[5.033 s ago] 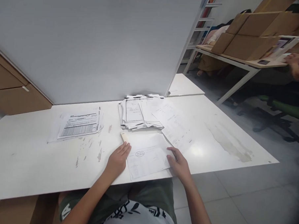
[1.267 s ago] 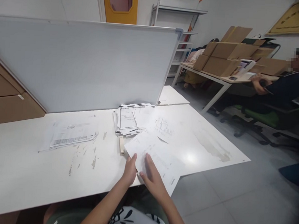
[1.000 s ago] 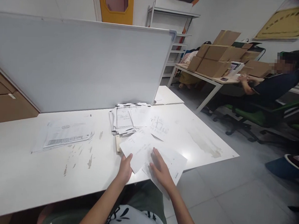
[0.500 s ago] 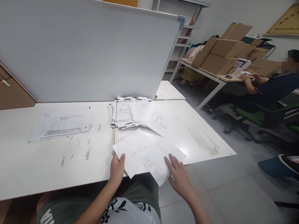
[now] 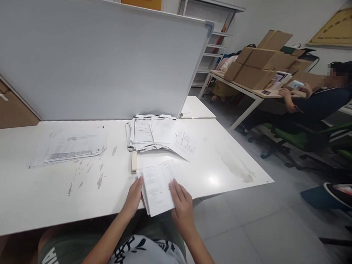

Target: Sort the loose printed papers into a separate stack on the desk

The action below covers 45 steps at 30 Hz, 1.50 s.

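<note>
A folded printed sheet of paper (image 5: pixel 157 185) lies at the near edge of the white table (image 5: pixel 30 195). My left hand (image 5: pixel 134 196) rests with fingers stretched along the sheet's left edge. My right hand (image 5: pixel 182 204) lies flat with fingers spread on its right side. Just beyond the sheet lies a small beige stick-like object (image 5: pixel 134 162). Behind that sits a messy stack of papers (image 5: pixel 152 133), with one loose printed sheet (image 5: pixel 184 144) spilling to its right.
A second pile of printed papers (image 5: pixel 70 147) lies at the left. A large whiteboard (image 5: pixel 94 62) stands along the table's back. To the right, a seated person (image 5: pixel 320 103) works at another table (image 5: pixel 248 88) stacked with cardboard boxes (image 5: pixel 263 62). Grey tiled floor stretches to the right.
Over the last second the paper went from spread sheets to a narrow folded one. My right hand moved left onto it. The camera view shifted slightly.
</note>
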Tool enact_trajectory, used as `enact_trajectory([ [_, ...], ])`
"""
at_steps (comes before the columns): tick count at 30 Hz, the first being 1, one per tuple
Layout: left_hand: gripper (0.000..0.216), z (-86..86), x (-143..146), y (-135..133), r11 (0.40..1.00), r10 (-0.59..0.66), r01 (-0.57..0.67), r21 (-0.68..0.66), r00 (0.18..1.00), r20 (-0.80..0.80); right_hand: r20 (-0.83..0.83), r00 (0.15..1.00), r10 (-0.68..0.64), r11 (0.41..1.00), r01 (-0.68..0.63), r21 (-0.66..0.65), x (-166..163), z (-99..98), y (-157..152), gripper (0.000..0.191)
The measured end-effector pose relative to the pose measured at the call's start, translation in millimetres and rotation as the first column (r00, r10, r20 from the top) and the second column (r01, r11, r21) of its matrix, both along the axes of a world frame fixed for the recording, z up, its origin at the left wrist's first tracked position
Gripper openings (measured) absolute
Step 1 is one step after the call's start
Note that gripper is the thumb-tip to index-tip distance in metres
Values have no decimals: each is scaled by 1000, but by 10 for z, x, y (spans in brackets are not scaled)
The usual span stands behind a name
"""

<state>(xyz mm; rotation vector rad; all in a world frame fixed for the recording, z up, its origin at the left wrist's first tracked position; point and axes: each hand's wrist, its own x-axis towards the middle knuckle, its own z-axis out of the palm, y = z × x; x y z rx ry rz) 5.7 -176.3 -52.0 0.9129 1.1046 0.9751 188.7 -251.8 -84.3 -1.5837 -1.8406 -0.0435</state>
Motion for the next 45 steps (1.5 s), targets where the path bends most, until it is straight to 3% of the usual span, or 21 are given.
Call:
enact_trajectory([
  [3, 59, -5, 18, -11, 1000, 12, -12, 3, 1000, 18, 28, 999, 41, 994, -37, -104, -167, -45, 62, 91],
  [6, 55, -23, 52, -13, 998, 46, -45, 36, 999, -5, 13, 997, 75, 970, -69, -233, -195, -68, 102, 89],
  [10, 48, -28, 12, -15, 989, 72, -58, 139, 992, -99, -58, 968, 245, 895, -248, -370, -79, 10, 106, 84],
  [13, 35, 25, -135, 20, 974, 30, 17, 226, 979, -201, -211, 955, 208, 914, -267, -304, 38, 162, 109, 82],
  [15, 28, 83, -260, 69, 963, -22, 94, 252, 961, -276, -348, 936, 53, 976, -123, -181, 115, 276, 159, 79],
  [18, 22, 164, -405, 140, 948, -58, 155, 280, 943, -328, -590, 800, -113, 994, 98, -57, 220, 378, 313, 84],
  [22, 21, 175, -467, 138, 903, -50, 177, 392, 948, -314, -840, 530, -113, 982, -67, -174, 285, 311, 479, 50],
  [24, 19, 131, -470, 107, 903, -11, 151, 402, 944, -331, -880, 453, -142, 972, -102, -210, 271, 239, 498, 40],
  [29, 23, 56, -462, 120, 907, 52, 91, 412, 945, -322, -934, 347, -82, 984, -120, -130, 196, 163, 501, 29],
  [33, 23, 120, -480, 156, 890, 27, 105, 445, 959, -281, -915, 390, -107, 971, -156, -181, 203, 292, 507, 21],
  [35, 29, 172, -524, 133, 919, 50, 49, 391, 969, -241, -901, 409, -146, 930, -253, -266, 220, 417, 481, 23],
  [38, 45, 229, -639, 108, 946, 19, 40, 321, 984, -178, -866, 453, -210, 782, -453, -427, 212, 595, 437, 31],
  [40, 46, 222, -724, 135, 948, 59, 10, 317, 976, -209, -835, 490, -250, 694, -511, -507, 183, 644, 435, 32],
  [43, 47, 138, -804, 213, 938, 240, -106, 330, 885, -398, -795, 507, -334, 647, -490, -584, 149, 597, 460, 29],
  [45, 50, 72, -802, 249, 926, 282, -90, 367, 810, -514, -791, 489, -367, 643, -481, -596, 151, 532, 477, 27],
])
